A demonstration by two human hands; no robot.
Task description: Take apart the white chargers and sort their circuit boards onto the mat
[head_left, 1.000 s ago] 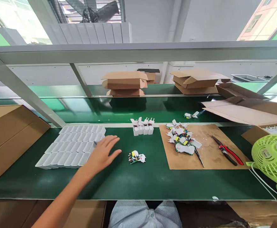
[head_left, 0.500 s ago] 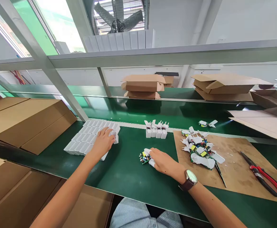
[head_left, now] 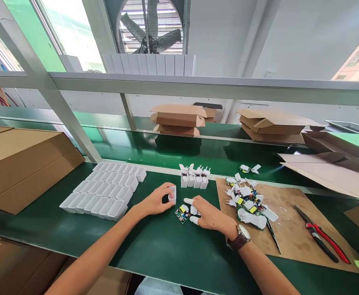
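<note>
My left hand [head_left: 157,200] pinches a small white plastic case [head_left: 172,196] between thumb and fingers, held upright with its hollow side showing. My right hand [head_left: 208,213], with white finger cots on the thumb and index finger, is spread around a small circuit board [head_left: 182,214] lying on the green table. The board carries a yellow part and a white piece, the latter partly between the parted fingers. Left of my left hand, white cases [head_left: 105,188] stand in rows. Beyond both hands, several white cases with boards and white prongs in them [head_left: 194,178] stand in a row.
A brown board [head_left: 302,229] on the right bears a heap of circuit boards [head_left: 248,200], a black pointed tool [head_left: 273,237] and red-black pliers [head_left: 317,235]. One more board [head_left: 250,169] lies on the green ledge behind. Cardboard boxes [head_left: 28,164] stand at left.
My left hand has moved right from the rows of cases, bringing one white case beside the circuit board. My right hand's fingers have parted around the board. The view has shifted slightly.
</note>
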